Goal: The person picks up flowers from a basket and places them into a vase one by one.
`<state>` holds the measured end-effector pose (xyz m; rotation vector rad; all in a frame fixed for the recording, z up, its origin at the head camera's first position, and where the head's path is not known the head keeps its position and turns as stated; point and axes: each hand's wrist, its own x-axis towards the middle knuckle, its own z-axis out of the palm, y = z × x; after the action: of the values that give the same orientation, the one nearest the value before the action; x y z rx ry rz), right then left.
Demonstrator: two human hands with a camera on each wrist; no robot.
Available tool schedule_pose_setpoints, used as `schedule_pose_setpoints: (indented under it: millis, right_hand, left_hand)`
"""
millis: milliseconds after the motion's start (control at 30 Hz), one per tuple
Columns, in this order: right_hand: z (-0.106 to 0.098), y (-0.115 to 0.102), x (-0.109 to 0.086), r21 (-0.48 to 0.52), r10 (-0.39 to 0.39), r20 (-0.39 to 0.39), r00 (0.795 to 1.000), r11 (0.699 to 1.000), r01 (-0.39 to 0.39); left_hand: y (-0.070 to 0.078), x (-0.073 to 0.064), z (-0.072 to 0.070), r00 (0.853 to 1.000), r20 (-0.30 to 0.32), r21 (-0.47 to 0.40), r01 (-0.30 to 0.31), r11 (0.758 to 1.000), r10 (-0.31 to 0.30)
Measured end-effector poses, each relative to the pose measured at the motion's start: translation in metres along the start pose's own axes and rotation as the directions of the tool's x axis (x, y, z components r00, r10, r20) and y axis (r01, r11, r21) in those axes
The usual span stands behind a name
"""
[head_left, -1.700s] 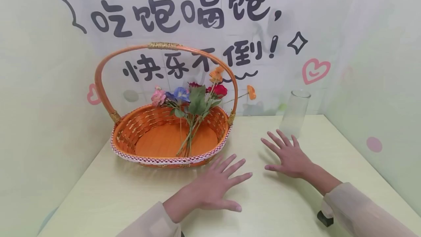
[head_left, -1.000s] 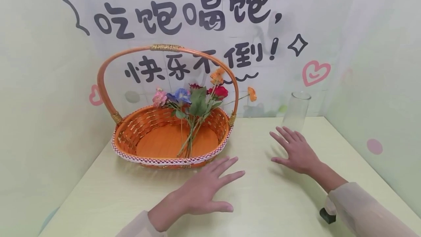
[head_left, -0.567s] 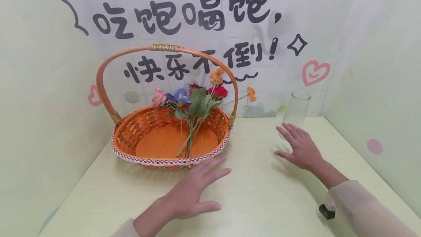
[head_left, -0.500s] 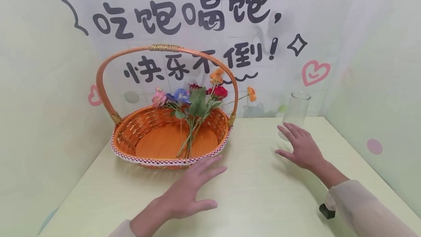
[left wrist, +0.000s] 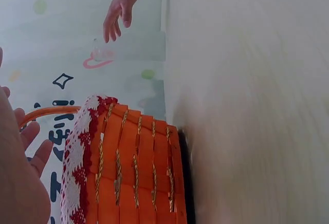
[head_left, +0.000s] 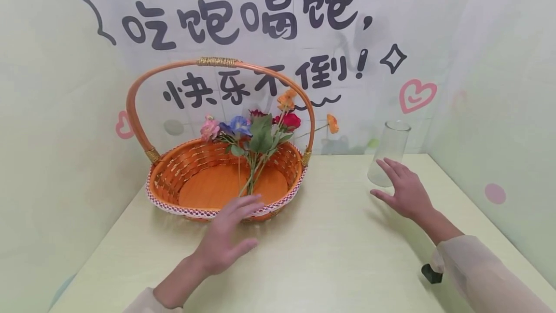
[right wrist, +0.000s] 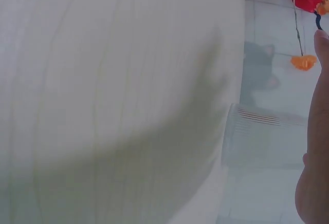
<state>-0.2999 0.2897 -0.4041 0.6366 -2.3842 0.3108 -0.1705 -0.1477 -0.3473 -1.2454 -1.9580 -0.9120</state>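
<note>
An orange woven basket (head_left: 173, 177) with a tall arched handle and lace-trimmed rim stands at the left of the table. Artificial flowers (head_left: 260, 134) in pink, blue, red and orange lean in it, stems crossing toward the front rim. My left hand (head_left: 219, 238) hovers at the basket's front rim, fingers extended and holding nothing; it hides the lower stem ends. A clear glass vase (head_left: 393, 144) stands upright at the back right. My right hand (head_left: 408, 192) is just in front of the vase, fingers extended, nothing held; whether it touches the glass I cannot tell.
The pale table (head_left: 330, 255) runs between walls on the left, right and back. Dark lettering and a pink heart (head_left: 418, 95) are printed on the back wall. One orange flower (head_left: 332, 123) sticks out past the basket's right side.
My left hand has moved left from mid-table to the basket's front rim. My right hand has shifted slightly right and forward, closer to the vase. The basket and vase stay in place.
</note>
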Motion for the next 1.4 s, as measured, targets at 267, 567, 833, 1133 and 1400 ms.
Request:
schedule_pose_setpoints:
  millis: [267,567,833,1133,1400]
  right_hand:
    - [-0.001,0.006,-0.001,0.045,0.123,-0.026,0.992,0.992,-0.121]
    - [-0.002,0.017,0.001,0.083,0.266,0.005,0.964,0.961,-0.265]
    - [0.003,0.022,0.002,0.122,0.388,0.026,0.921,0.913,-0.389]
    - [0.01,0.028,0.003,0.248,0.52,-0.009,0.854,0.828,-0.502]
    - [0.014,0.028,0.011,0.371,0.624,-0.007,0.782,0.728,-0.577]
  left_hand:
    - [-0.011,0.001,-0.022,0.989,-0.145,-0.007,0.022,1.0,-0.023]
    - [-0.025,-0.008,-0.044,0.961,-0.243,-0.009,0.137,0.991,-0.135]
    - [-0.032,-0.018,-0.06,0.914,-0.37,0.057,0.202,0.978,-0.167]
    - [-0.046,-0.032,-0.081,0.78,-0.549,-0.024,0.344,0.939,-0.3]
    - [-0.073,-0.057,-0.095,0.573,-0.696,-0.188,0.437,0.88,-0.433]
